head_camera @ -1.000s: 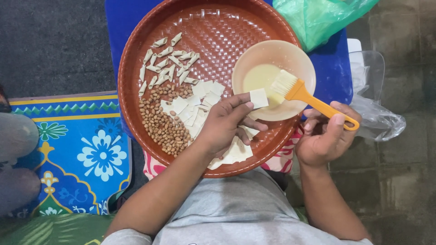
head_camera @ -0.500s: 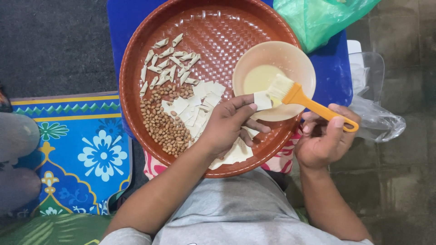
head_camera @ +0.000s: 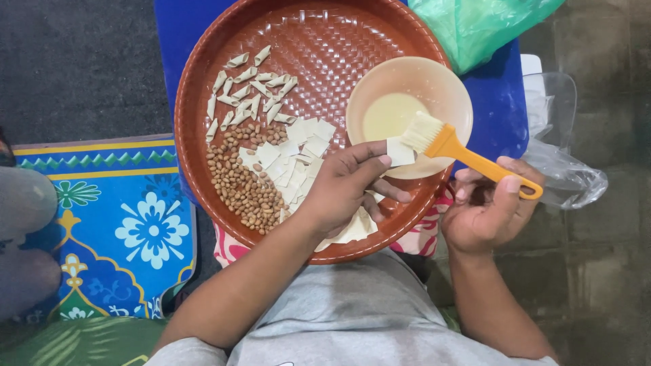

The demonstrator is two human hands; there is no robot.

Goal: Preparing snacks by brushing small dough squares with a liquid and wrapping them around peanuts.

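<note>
Setting: person sitting on floor, grey concrete at right, blue patterned mat (head_camera: 135, 224) at left, w/ a round brown woven tray (head_camera: 203, 81) lying over a blue board and their lap.
Tray contents: peanuts (head_camera: 241, 186) piling at lower left, folded pastry bits (head_camera: 247, 91) lying above them, flat white wrapper squares (head_camera: 291, 159) stacking in the middle, cream bowl (head_camera: 441, 88) w/ pale liquid sitting at right.
Left hand (head_camera: 339, 190): fingers pinching one small white wrapper square (head_camera: 399, 152), holding it over the bowl's near rim.
Right hand (head_camera: 485, 210): fingers clenching around the handle of an orange pastry brush (head_camera: 468, 156); bristles are touching the square's right edge, just above the left fingertips.
Square vs fingers: sitting btwn left thumb and forefinger, brush head pressing on it from the right.
Risk (judging): thin square is looking floppy; too much liquid or brush pressure could be tearing it or dropping it into the bowl. Bowl sitting near tray edge, so a nudge could be spilling it.
Other: green plastic bag (head_camera: 475, 27) lying top right, clear bag (head_camera: 563, 169) beside right hand.
</note>
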